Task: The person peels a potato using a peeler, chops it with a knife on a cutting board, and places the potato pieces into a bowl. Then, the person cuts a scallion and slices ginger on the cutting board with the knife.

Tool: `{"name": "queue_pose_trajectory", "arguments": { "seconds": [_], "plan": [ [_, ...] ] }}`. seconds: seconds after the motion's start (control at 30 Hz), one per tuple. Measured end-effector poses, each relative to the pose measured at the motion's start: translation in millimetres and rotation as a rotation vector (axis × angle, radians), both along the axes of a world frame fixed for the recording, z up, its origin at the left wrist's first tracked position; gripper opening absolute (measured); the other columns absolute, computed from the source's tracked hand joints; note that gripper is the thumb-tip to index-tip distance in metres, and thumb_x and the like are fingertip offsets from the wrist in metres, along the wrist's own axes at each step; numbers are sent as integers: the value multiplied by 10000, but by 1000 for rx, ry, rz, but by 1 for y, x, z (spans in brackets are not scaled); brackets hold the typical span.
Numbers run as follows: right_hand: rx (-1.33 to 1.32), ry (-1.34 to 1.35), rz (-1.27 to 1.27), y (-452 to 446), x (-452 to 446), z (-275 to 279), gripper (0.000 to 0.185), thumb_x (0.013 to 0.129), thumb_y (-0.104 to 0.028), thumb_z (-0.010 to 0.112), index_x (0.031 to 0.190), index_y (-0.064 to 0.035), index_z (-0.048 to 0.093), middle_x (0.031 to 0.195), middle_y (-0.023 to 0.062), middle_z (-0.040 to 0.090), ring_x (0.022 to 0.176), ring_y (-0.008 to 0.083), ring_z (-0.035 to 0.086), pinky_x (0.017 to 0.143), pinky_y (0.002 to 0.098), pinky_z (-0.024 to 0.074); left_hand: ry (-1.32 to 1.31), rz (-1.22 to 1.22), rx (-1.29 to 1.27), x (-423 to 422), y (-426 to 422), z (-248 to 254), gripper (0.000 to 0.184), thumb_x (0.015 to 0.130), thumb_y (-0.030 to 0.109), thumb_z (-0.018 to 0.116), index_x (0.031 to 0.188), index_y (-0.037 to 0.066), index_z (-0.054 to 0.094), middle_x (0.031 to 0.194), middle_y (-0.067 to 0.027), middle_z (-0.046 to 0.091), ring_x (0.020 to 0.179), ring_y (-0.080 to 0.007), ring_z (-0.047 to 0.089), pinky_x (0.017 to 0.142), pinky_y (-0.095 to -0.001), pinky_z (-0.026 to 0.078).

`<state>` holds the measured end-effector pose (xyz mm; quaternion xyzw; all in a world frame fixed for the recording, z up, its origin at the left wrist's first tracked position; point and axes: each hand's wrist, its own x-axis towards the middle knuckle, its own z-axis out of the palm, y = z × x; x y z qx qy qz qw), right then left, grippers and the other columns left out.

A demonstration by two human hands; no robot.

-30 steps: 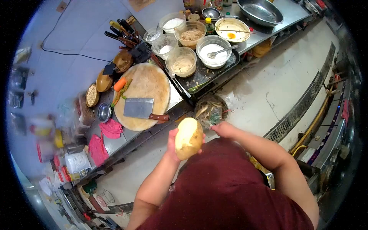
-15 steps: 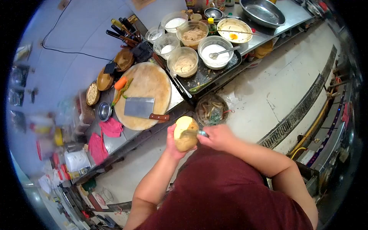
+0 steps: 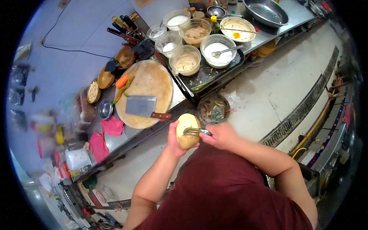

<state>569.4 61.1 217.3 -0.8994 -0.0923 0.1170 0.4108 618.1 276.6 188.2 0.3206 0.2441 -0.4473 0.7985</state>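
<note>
My left hand (image 3: 176,140) is wrapped around a large potato (image 3: 186,143), with the thumb along its left side. The potato's upper part is pale yellow and bare; brown skin covers its lower end. In my right hand (image 3: 221,136) I grip a vegetable peeler (image 3: 193,132), its metal head lying across the middle of the potato. Left of the potato, a cleaver (image 3: 141,106) with a wooden handle rests on a round chopping board (image 3: 153,82), beside a carrot (image 3: 122,81) and some green-orange peppers (image 3: 123,90).
A bin (image 3: 213,108) holding scraps stands on the floor beyond my hands. Tubs of white powder and paste sit on a black tray (image 3: 199,81). A pink cloth (image 3: 99,147) and steel bowl (image 3: 105,109) lie at left; a metal pan (image 3: 266,12) is far right.
The peeler's head now shows clearly across the potato, where it was blurred before. More pale flesh shows on the potato's upper face. The whole view has shifted slightly.
</note>
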Motion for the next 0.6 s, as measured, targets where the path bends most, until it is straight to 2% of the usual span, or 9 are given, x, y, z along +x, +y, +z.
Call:
{"name": "queue_pose_trajectory", "arguments": {
  "seconds": [0.13,0.2,0.23,0.27,0.33,0.37,0.4,0.47,0.6],
  "plan": [
    [-31,245,-185,-15,17,-67,483,924,-483,519,753,-47,637,686,165,648,681,337,658,668,471,520,17,-166,-282,-9,0,-8,775,796,600,525,1377,90,461,1218,-285,574,1028,-443,623,684,-545,590],
    [189,683,-104,-27,14,-96,543,919,-512,530,707,-22,630,616,125,608,611,274,623,638,429,506,2,-179,-239,-14,-2,0,751,800,591,503,1363,94,479,1207,-239,595,1043,-425,622,741,-559,575],
    [285,923,-228,-26,11,-102,555,921,-520,539,705,-19,641,591,97,574,571,226,559,620,401,476,5,-176,-238,-14,-2,4,751,800,591,503,1363,94,479,1207,-239,595,1043,-425,622,741,-559,575],
    [283,923,-227,-24,5,-107,555,921,-520,539,705,-19,641,591,97,574,571,226,559,620,401,476,4,-128,-270,-11,-2,9,737,812,592,499,1360,100,482,1214,-234,594,1053,-425,617,736,-558,575],
    [299,584,-347,-12,-4,-79,545,934,-504,533,712,-16,631,594,116,572,547,227,550,588,400,465,2,-79,-305,-6,0,9,723,824,594,494,1357,105,485,1222,-228,592,1063,-426,613,731,-557,575],
    [243,385,-298,-9,-8,-58,503,936,-478,533,721,-31,616,623,146,599,551,288,600,571,429,485,28,-46,-284,-5,3,5,709,836,600,486,1349,110,492,1227,-217,592,1063,-423,613,726,-558,576],
    [245,386,-293,-5,-11,-41,503,936,-478,533,721,-31,616,623,146,599,551,288,600,571,429,485,53,-11,-262,-4,6,4,696,848,606,478,1340,114,499,1233,-206,593,1063,-421,614,722,-558,576],
    [82,-53,-32,0,-15,-13,452,924,-463,539,743,-54,607,679,174,630,600,368,626,572,463,496,42,21,-224,-5,4,6,685,864,622,452,1323,117,510,1215,-183,608,1044,-416,622,707,-550,579],
    [-68,-60,44,0,-9,-13,460,910,-492,526,767,-67,629,732,186,658,670,402,632,627,485,511,82,35,-259,-8,5,-6,708,853,634,461,1339,121,508,1213,-207,603,1047,-441,618,678,-564,587]
  ]
}}
